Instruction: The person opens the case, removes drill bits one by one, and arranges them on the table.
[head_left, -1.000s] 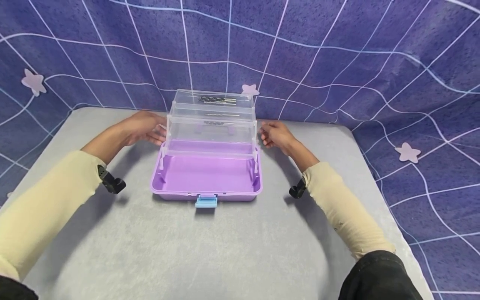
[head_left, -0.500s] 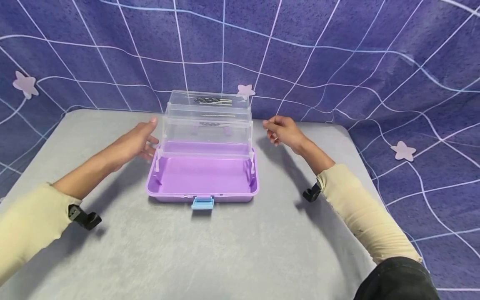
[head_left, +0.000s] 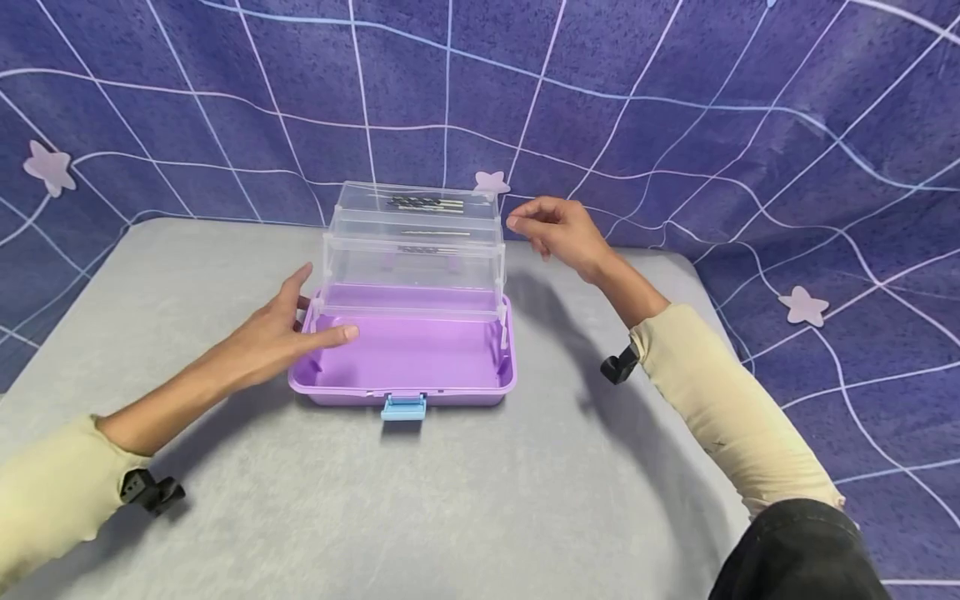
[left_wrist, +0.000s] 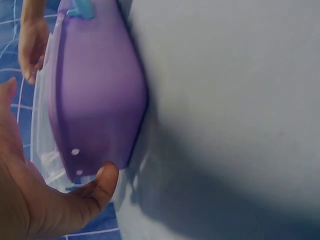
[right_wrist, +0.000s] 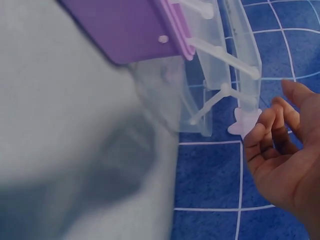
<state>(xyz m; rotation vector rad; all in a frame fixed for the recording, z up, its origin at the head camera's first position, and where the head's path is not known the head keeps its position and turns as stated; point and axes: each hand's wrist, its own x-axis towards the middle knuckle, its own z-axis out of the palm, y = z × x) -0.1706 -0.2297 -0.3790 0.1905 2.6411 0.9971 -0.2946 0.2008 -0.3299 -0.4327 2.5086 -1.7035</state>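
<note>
A purple toolbox (head_left: 405, 358) stands unfolded on the table, its clear stepped trays (head_left: 416, 271) raised over the back half. Drill bits (head_left: 427, 202) lie in the top tray, and thinner ones show lower down. My left hand (head_left: 270, 337) is at the box's left end with fingers spread, the thumb reaching over the rim in the head view. In the left wrist view its fingertips are close to the purple side wall (left_wrist: 100, 95). My right hand (head_left: 566, 236), fingers loosely bent and holding nothing, hovers by the upper right corner of the trays, as the right wrist view also shows.
A light-blue latch (head_left: 405, 407) hangs open at the box's front. White hinge arms (right_wrist: 227, 57) link the trays to the base. The grey table (head_left: 450, 500) ends at a blue curtain (head_left: 600, 83) with lines and stars.
My left hand has come forward along the box's left side and spread its thumb over the rim. The right hand drew away, then rose toward the top tray's corner.
</note>
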